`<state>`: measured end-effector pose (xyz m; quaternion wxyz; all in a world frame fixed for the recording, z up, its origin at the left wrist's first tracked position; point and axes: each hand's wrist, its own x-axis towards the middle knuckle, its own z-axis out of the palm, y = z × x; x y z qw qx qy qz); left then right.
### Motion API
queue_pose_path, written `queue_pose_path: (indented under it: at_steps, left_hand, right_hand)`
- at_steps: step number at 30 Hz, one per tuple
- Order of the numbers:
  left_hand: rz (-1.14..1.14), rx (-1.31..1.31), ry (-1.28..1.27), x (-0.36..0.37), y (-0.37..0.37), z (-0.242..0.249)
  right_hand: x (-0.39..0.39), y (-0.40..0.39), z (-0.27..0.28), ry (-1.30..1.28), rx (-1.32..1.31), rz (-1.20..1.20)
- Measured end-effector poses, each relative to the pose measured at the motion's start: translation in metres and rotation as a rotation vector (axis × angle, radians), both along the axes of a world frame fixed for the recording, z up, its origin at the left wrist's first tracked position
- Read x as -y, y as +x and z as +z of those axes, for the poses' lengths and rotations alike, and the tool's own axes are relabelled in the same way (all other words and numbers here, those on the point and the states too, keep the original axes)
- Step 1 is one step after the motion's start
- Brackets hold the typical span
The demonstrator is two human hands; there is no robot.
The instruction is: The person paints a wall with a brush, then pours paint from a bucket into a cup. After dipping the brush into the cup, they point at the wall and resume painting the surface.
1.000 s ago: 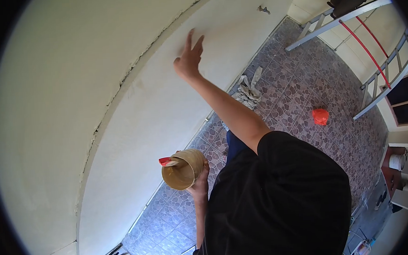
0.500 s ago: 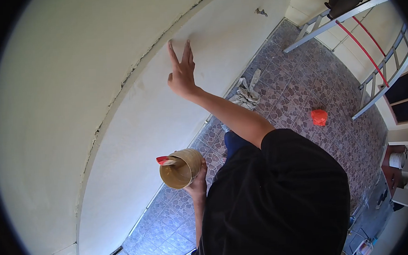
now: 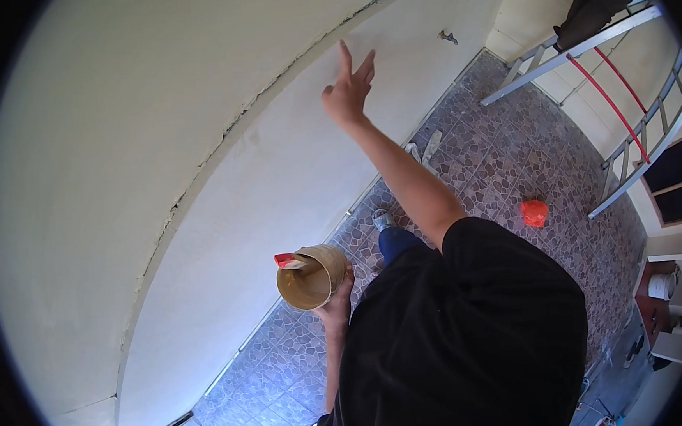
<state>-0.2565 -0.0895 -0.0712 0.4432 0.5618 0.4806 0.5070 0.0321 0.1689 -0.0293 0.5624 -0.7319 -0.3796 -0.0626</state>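
My left hand grips a tan round tub from beneath and the side. The tub's mouth tilts toward me and its inside is tan. A tool with a red handle stands in it, its working end partly hidden. My right arm stretches out to the pale wall. There my right hand has its fingers spread and holds nothing, with the fingertips at the wall just below a long, rough crack. Whether every fingertip touches cannot be made out.
A wall tap sticks out farther along. To the right a stepladder with red straps stands on the patterned tile floor, a dark-clothed person upon it. An orange-red bag and a crumpled cloth lie on the floor.
My right hand has moved up and to the right along the wall, its fingers still spread. The tub stays in my left hand. The view has shifted slightly, and a foot now shows.
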Motion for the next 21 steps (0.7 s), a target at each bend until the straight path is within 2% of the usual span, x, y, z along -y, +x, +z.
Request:
queue_pose_path:
  at_steps: [2,4,6,7,9,13,15,21]
  left_hand:
    - [-0.027,0.003,-0.03,0.002,0.0,0.005]
    - [-0.059,0.004,-0.067,0.002,0.001,0.007]
    - [-0.074,-0.01,-0.077,0.001,0.002,0.006]
    - [-0.074,-0.008,-0.081,0.0,0.003,0.005]
    - [-0.043,0.026,-0.072,-0.001,0.005,0.004]
    - [-0.037,-0.008,-0.009,-0.002,0.007,0.011]
    - [-0.028,-0.028,-0.019,-0.003,0.008,0.012]
    - [-0.009,-0.022,-0.099,-0.004,0.012,0.021]
  right_hand:
    - [-0.002,0.016,0.008,-0.101,0.046,-0.003]
    - [0.0,0.014,0.006,-0.094,0.084,0.003]
    - [0.01,0.005,0.003,-0.044,0.309,0.05]
    - [0.017,0.001,0.0,-0.048,0.311,0.05]
    - [0.031,-0.007,-0.001,-0.068,0.493,0.157]
    - [0.02,0.006,-0.003,-0.013,0.327,0.074]
    - [0.01,0.013,-0.001,-0.135,0.149,0.01]
    - [0.041,-0.035,-0.03,-0.093,0.417,0.263]
